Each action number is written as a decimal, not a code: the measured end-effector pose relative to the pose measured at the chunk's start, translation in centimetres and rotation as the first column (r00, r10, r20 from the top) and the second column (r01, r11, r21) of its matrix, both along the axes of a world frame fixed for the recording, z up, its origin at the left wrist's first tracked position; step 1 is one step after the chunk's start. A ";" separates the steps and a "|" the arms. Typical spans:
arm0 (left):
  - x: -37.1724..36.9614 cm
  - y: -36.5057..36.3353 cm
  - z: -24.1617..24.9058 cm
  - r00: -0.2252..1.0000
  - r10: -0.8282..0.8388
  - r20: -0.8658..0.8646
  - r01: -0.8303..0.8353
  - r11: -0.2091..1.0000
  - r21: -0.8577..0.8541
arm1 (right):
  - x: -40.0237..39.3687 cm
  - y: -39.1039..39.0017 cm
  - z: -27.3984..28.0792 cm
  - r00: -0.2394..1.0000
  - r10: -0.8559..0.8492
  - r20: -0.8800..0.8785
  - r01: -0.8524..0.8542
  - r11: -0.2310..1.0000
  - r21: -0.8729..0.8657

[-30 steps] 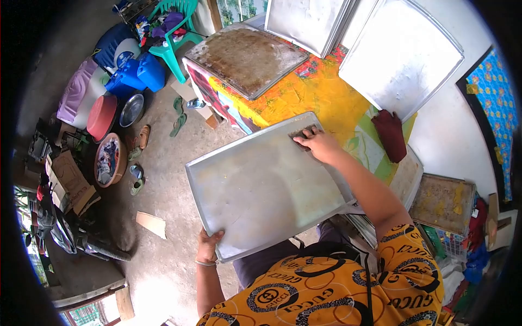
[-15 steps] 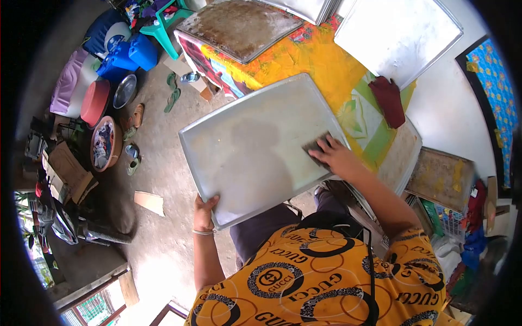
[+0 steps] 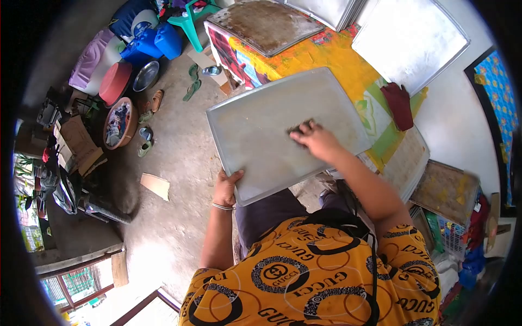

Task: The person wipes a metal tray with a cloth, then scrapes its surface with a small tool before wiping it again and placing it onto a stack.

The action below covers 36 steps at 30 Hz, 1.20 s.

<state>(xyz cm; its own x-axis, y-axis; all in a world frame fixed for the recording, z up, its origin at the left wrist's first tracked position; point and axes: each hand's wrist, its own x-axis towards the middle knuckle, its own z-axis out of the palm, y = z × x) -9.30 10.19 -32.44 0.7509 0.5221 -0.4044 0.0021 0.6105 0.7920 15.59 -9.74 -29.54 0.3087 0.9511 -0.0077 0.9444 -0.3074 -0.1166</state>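
A flat grey metal tray point(image 3: 261, 141) with a thin raised rim lies tilted over my lap. My left hand point(image 3: 226, 187) grips its lower left corner, thumb on top and fingers underneath. Near the middle right of the tray's face, my right hand point(image 3: 315, 141) presses a dark scouring pad point(image 3: 296, 130), mostly covered by the fingers. Beyond the tray stands a table with a yellow cloth point(image 3: 345, 68); a dark red glove point(image 3: 398, 104) lies on its green and white part.
A stained tray point(image 3: 263, 24) rests on the table, and a shiny tray point(image 3: 410, 43) leans at the wall. More trays point(image 3: 446, 190) are stacked right. Basins point(image 3: 120, 124), blue jugs point(image 3: 167, 41), slippers and cardboard point(image 3: 155, 186) are on the floor at left.
My right hand has moved with the pad from the tray's right edge toward its middle. The view has shifted, so the tray and left hand appear farther right and higher.
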 end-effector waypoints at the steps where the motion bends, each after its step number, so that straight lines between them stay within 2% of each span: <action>1: 0.1 -0.2 0.1 1.000 0.021 0.009 -0.021 1.000 -0.006 | -1.7 -0.1 -0.3 0.999 0.046 0.012 -0.046 0.999 0.026; 5: 0.2 -0.6 0.1 0.998 -0.045 0.033 0.045 0.999 -0.008 | -5.4 0.0 1.1 0.996 0.089 0.028 -0.088 0.996 -0.027; 6: 0.0 -0.8 -0.1 0.999 -0.037 0.031 0.038 0.999 -0.005 | -4.3 0.5 0.7 0.998 0.065 0.009 -0.066 0.997 0.050; 9: 0.4 -0.9 -0.5 0.999 -0.012 0.033 0.012 1.000 0.013 | 0.4 2.3 1.8 0.977 -0.210 -0.019 0.210 0.978 -0.003; 12: 0.3 -1.4 0.1 1.000 0.002 0.011 -0.003 1.000 0.014 | 1.9 4.6 3.6 0.939 -0.327 -0.104 0.293 0.922 -0.254; 15: 0.5 -1.5 0.5 1.000 0.009 -0.006 -0.009 1.000 0.013 | -3.9 4.9 1.6 0.998 -0.015 0.054 0.018 0.998 -0.063; 18: 0.7 -1.6 0.3 1.000 0.009 -0.006 -0.009 1.000 0.016 | -6.6 5.0 0.2 0.977 0.090 0.192 -0.102 0.993 0.056; 21: 0.5 -1.8 -0.3 1.000 -0.010 -0.001 0.010 0.999 0.040 | -1.3 5.2 0.3 0.987 -0.138 0.086 0.136 0.990 0.028; 24: 1.5 -3.2 0.2 1.000 0.010 0.004 -0.011 0.997 0.076 | 2.6 2.9 3.8 0.905 -0.241 -0.350 0.262 0.965 0.014; 26: 2.7 -4.9 0.1 0.999 0.045 0.017 -0.046 0.994 0.100 | 2.6 0.7 4.7 0.961 -0.225 -0.163 0.240 0.968 0.078; 29: 5.2 -8.1 0.6 0.995 0.035 0.095 -0.026 0.995 -0.092 | 1.2 -3.0 5.1 0.978 -0.156 0.138 0.131 0.976 0.174; 30: 6.2 -9.0 0.5 0.995 0.007 0.101 0.004 0.994 -0.107 | 0.7 -4.2 5.1 0.962 -0.129 0.240 0.082 0.977 0.199; 33: 8.9 -11.2 0.1 0.976 -0.072 0.206 0.147 0.913 -0.381 | -0.3 -7.4 5.3 0.944 -0.135 0.300 0.044 0.956 0.292; 34: 9.8 -11.9 -0.5 0.957 -0.105 0.272 0.220 0.873 -0.436 | -0.6 -8.3 5.5 0.942 -0.142 0.304 0.050 0.955 0.291; 36: 11.3 -13.4 -1.0 0.945 -0.135 0.296 0.266 0.846 -0.462 | -1.1 -10.0 6.0 0.937 -0.154 0.314 0.059 0.954 0.293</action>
<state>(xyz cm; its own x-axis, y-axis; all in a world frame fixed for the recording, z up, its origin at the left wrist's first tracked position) 1.97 -3.24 -33.40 0.9249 0.1319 -0.3565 0.0150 0.9245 0.3810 14.45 -19.71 -23.50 0.3476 0.8622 0.3685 0.9070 -0.4089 0.1011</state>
